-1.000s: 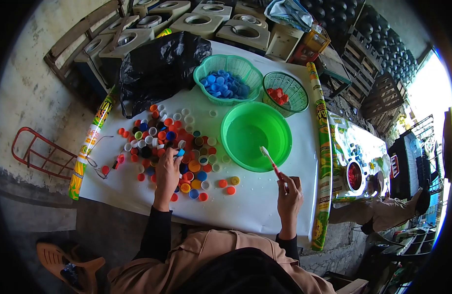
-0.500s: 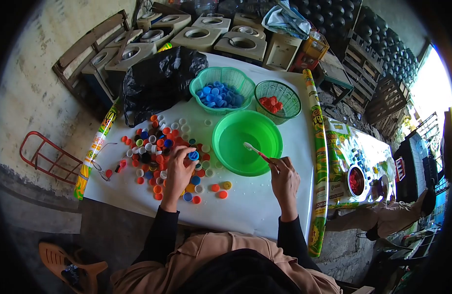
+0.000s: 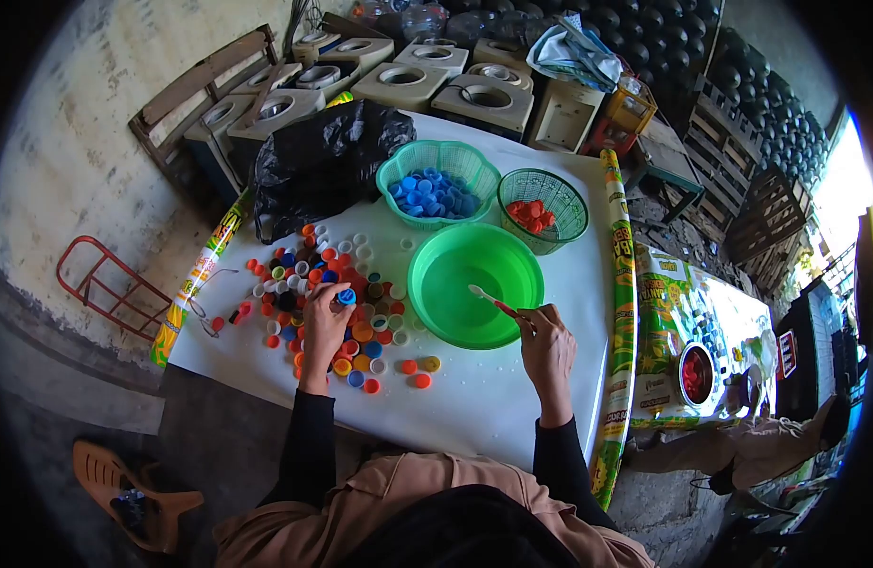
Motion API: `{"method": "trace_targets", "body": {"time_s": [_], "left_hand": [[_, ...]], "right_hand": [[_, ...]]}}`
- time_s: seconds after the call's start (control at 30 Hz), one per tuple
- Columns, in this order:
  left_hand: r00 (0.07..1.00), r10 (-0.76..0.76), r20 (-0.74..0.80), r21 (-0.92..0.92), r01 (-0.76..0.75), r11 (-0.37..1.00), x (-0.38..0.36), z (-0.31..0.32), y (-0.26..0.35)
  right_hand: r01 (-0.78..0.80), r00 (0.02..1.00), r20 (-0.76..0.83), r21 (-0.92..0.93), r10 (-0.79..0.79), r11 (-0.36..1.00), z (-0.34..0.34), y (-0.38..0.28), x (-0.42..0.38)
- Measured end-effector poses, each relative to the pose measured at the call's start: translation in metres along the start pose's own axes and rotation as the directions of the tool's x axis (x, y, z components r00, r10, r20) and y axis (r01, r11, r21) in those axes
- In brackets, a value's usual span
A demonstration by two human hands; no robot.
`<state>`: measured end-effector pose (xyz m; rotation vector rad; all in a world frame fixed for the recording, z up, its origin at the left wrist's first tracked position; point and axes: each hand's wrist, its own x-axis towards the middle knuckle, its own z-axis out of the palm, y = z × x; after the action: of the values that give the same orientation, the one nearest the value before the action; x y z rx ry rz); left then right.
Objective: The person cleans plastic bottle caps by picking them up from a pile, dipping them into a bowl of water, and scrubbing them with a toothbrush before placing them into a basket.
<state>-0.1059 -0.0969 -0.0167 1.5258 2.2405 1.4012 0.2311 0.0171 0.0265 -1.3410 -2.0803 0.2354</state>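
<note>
My left hand point(image 3: 325, 327) holds a blue bottle cap point(image 3: 347, 297) between its fingertips, over a spread of loose caps in red, orange, white, blue and black. In my right hand point(image 3: 547, 352) is a toothbrush point(image 3: 505, 308) with a red and white handle, its head over the green basin point(image 3: 531, 317). Water seems to lie in the basin. Behind it, a light green basket point(image 3: 389, 177) contains blue caps point(image 3: 435, 193), and a smaller dark green basket point(image 3: 579, 210) contains red caps point(image 3: 529, 216).
A black plastic bag point(image 3: 323, 156) lies at the table's back left. Rolled colourful sheeting point(image 3: 623, 312) runs along the right edge. Eyeglasses point(image 3: 196, 308) lie at the left. Beyond are a second table point(image 3: 730, 317), a person point(image 3: 768, 445) at the right and a brown chair point(image 3: 138, 497).
My left hand has moved slightly left with the blue cap. The view has shifted, so the table and baskets appear a little lower. My right hand still holds the toothbrush.
</note>
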Motion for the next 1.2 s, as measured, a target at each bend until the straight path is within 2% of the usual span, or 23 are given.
{"method": "trace_targets", "body": {"time_s": [0.07, 0.2, 0.33, 0.5, 0.53, 0.63, 0.77, 0.8, 0.93, 1.03, 1.1, 1.2], "left_hand": [[0.999, -0.038, -0.027, 0.002, 0.038, 0.999, -0.006, -0.001, -0.005], [0.994, 0.013, -0.109, 0.161, 0.005, 0.987, -0.016, -0.006, -0.020], [0.997, 0.013, -0.079, 0.225, 0.005, 0.974, -0.009, -0.002, -0.028], [0.988, 0.109, -0.111, 0.362, -0.062, 0.930, 0.027, 0.017, -0.019], [0.992, 0.079, -0.101, 0.290, -0.046, 0.956, 0.032, 0.022, -0.015], [0.995, 0.092, -0.034, 0.222, -0.082, 0.972, 0.028, 0.043, -0.012], [0.992, 0.125, -0.020, 0.231, -0.117, 0.966, -0.005, 0.058, -0.005], [0.988, 0.142, -0.057, 0.200, -0.128, 0.971, -0.015, 0.061, 0.000], [0.996, 0.082, -0.029, 0.092, -0.079, 0.993, -0.045, 0.052, 0.004], [0.989, 0.001, -0.149, 0.037, 0.004, 0.999, -0.050, 0.030, -0.001], [0.972, -0.008, -0.235, 0.134, 0.041, 0.990, -0.052, 0.010, -0.001], [0.953, -0.031, -0.301, 0.132, 0.074, 0.989, -0.053, -0.018, -0.021]], "right_hand": [[-0.003, 1.000, 0.019, 0.004, 0.003, 1.000, 0.000, 0.001, -0.001], [-0.010, 1.000, 0.020, 0.040, 0.009, 0.999, 0.003, 0.005, -0.007], [0.006, 1.000, 0.010, 0.050, -0.007, 0.999, 0.005, 0.007, -0.008], [0.015, 1.000, -0.012, 0.050, -0.014, 0.999, 0.008, 0.009, -0.006], [0.018, 1.000, -0.018, 0.047, -0.017, 0.999, 0.009, 0.010, -0.009], [0.002, 1.000, 0.012, 0.037, -0.002, 0.999, 0.009, 0.011, -0.012], [-0.012, 1.000, 0.004, 0.039, 0.012, 0.999, 0.010, 0.011, -0.013], [-0.019, 1.000, 0.003, 0.040, 0.019, 0.999, 0.010, 0.010, -0.014], [-0.051, 0.998, 0.034, 0.052, 0.050, 0.997, 0.011, 0.010, -0.015], [-0.059, 0.998, 0.038, 0.047, 0.057, 0.997, 0.013, 0.012, -0.016], [-0.043, 0.999, 0.010, 0.065, 0.042, 0.997, 0.015, 0.015, -0.016], [-0.033, 0.999, -0.006, 0.084, 0.033, 0.996, 0.013, 0.011, -0.019]]}}
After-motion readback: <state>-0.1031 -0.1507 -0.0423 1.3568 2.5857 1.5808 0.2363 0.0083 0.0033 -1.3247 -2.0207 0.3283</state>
